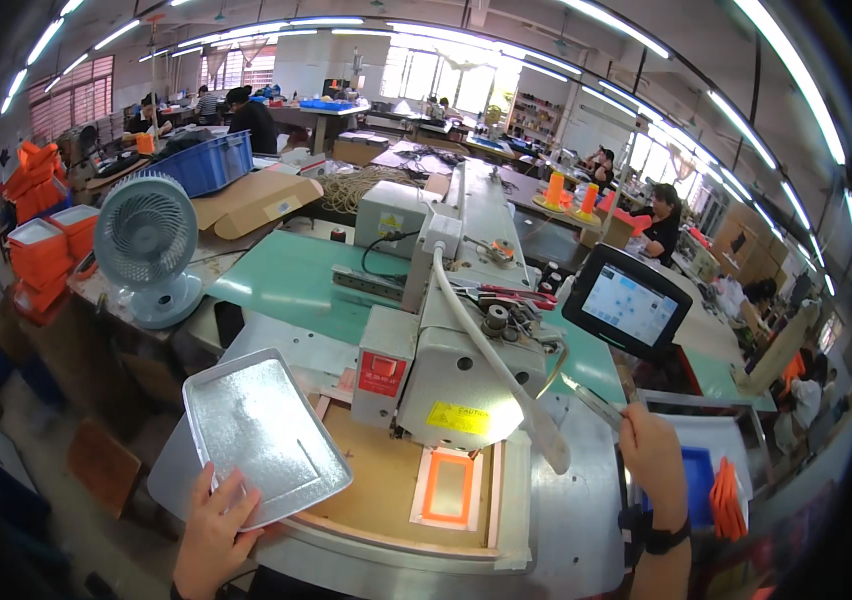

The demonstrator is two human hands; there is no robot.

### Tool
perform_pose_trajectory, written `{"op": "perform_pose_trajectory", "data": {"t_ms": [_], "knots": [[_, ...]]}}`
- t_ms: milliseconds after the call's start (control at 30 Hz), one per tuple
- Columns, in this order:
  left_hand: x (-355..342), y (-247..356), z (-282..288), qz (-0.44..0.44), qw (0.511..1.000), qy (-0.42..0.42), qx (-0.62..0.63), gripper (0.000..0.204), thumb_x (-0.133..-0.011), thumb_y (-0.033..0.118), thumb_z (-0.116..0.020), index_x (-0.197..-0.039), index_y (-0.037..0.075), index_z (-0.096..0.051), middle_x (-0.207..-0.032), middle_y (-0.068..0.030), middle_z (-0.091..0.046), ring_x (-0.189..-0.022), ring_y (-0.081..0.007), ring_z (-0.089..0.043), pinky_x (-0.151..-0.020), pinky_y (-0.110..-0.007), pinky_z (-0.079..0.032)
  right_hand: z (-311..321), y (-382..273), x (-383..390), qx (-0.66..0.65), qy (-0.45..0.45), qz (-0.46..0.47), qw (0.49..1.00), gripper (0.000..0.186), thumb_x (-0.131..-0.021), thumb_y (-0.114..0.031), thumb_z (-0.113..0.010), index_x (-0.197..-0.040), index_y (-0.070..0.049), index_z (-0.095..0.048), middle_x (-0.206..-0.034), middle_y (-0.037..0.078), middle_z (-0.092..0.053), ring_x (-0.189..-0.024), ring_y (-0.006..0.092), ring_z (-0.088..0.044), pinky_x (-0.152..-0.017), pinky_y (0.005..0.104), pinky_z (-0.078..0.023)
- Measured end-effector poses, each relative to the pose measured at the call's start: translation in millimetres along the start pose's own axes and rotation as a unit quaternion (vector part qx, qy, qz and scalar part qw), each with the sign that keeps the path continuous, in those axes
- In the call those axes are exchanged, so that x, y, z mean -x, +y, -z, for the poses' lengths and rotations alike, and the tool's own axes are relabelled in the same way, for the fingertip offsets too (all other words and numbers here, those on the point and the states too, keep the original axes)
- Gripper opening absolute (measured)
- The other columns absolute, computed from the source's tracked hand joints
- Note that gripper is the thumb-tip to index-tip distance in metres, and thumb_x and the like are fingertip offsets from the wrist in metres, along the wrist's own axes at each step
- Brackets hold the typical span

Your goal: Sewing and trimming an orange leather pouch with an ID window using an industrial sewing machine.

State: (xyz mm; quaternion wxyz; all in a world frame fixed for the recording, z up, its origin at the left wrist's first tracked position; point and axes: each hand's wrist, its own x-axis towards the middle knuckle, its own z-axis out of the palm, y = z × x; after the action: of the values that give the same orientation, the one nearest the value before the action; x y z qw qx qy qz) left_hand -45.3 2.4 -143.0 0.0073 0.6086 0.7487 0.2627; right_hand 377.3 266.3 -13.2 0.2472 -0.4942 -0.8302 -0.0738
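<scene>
My left hand (218, 520) grips the near edge of a shallow silvery tray (264, 430), thumb and fingers at its lower rim. The tray is tilted, over the left side of the sewing machine's bed. My right hand (649, 452) is closed around a slim metal tool (594, 400) that looks like tweezers, pointing up and left. Between my hands, a tan template board (371, 475) lies under the head of the sewing machine (456, 375). On that board sits an orange rectangular frame (449, 490) with a pale border, lit by the machine's lamp.
A tablet-like control screen (628, 300) stands right of the machine. Orange strips (728, 500) lie beside a blue tray (694, 485) at the right. A fan (149, 245) stands on the left table, near stacked orange bins (41, 262). Other people work farther back.
</scene>
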Motion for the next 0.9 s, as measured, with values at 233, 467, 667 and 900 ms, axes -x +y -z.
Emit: {"op": "perform_pose_trajectory", "data": {"t_ms": [233,467,667,900], "knots": [[11,-9,3,-0.057,0.996,0.066,-0.003,0.029,-0.080,0.005,-0.071,-0.109,0.001,-0.071,-0.123,-0.0208,-0.064,-0.127,-0.0483,-0.050,-0.101,-0.050,-0.046,-62,38,12,-0.056,-0.093,-0.084,0.991,0.019,-0.096,-0.015,-0.051,-0.091,-0.001,-0.063,-0.072,0.018,-0.066,-0.066,0.0382,-0.064,-0.063,0.0462,-0.049],[9,-9,9,-0.081,0.996,0.036,-0.009,0.029,-0.093,0.010,-0.063,-0.120,0.001,-0.069,-0.128,-0.0236,-0.062,-0.129,-0.0487,-0.048,-0.108,-0.052,-0.038,-57,44,16,-0.235,-0.127,-0.199,0.943,0.020,-0.100,-0.014,-0.047,-0.094,-0.001,-0.060,-0.069,0.006,-0.064,-0.057,0.0119,-0.059,-0.053,0.0287,-0.046],[15,-9,-4,-0.089,0.995,0.055,-0.012,0.025,-0.093,0.009,-0.064,-0.116,0.002,-0.070,-0.125,-0.0219,-0.063,-0.126,-0.0476,-0.050,-0.108,-0.052,-0.038,-80,76,31,-0.182,-0.102,-0.172,0.963,0.021,-0.093,-0.020,-0.061,-0.101,0.000,-0.062,-0.076,0.014,-0.066,-0.067,0.0263,-0.062,-0.065,0.0396,-0.049],[14,0,-1,-0.125,0.989,0.080,0.005,0.023,-0.092,0.008,-0.066,-0.113,0.005,-0.072,-0.123,-0.0200,-0.065,-0.121,-0.0457,-0.054,-0.105,-0.052,-0.040,-90,83,73,-0.211,-0.101,-0.278,0.932,0.033,-0.085,-0.020,-0.074,-0.109,0.000,-0.061,-0.081,0.008,-0.063,-0.074,0.0151,-0.058,-0.066,0.0302,-0.047]]}}
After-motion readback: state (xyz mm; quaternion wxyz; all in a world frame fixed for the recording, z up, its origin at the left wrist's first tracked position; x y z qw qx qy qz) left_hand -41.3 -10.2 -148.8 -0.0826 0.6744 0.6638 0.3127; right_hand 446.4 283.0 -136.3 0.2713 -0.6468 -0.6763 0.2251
